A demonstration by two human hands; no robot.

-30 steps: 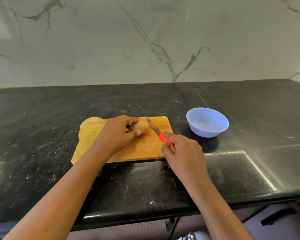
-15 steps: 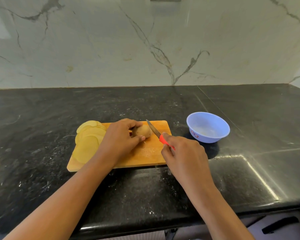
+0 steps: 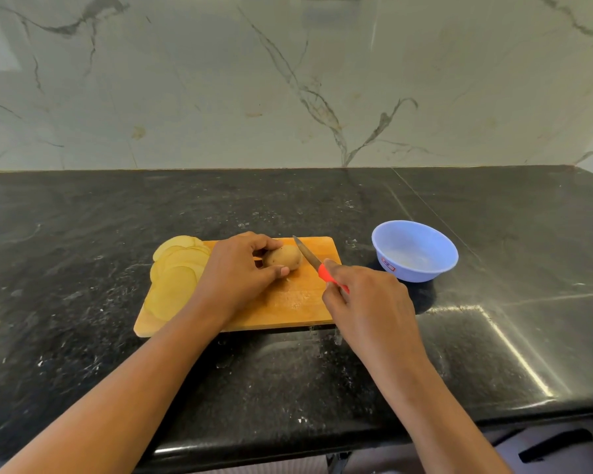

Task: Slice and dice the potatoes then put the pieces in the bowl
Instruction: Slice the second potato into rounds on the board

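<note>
A brown unpeeled potato (image 3: pixel 284 257) lies on the wooden cutting board (image 3: pixel 288 302). My left hand (image 3: pixel 237 271) grips its left end with fingers and thumb. My right hand (image 3: pixel 363 302) holds a knife (image 3: pixel 308 256) by its red handle, the blade lying just right of the potato and close against it. Several pale yellow potato slices (image 3: pixel 177 275) are stacked on the board's left end, spilling over its edge. A light blue bowl (image 3: pixel 415 249) stands on the counter right of the board, with no pieces in it.
The board and bowl sit on a black stone counter (image 3: pixel 117 354) with a marble wall (image 3: pixel 288 80) behind it. The counter's front edge runs below my forearms, with a dark handle (image 3: pixel 555 443) underneath at the lower right.
The view has shifted slightly. The knife blade stays beside the potato's right end, and both hands keep their grips.
</note>
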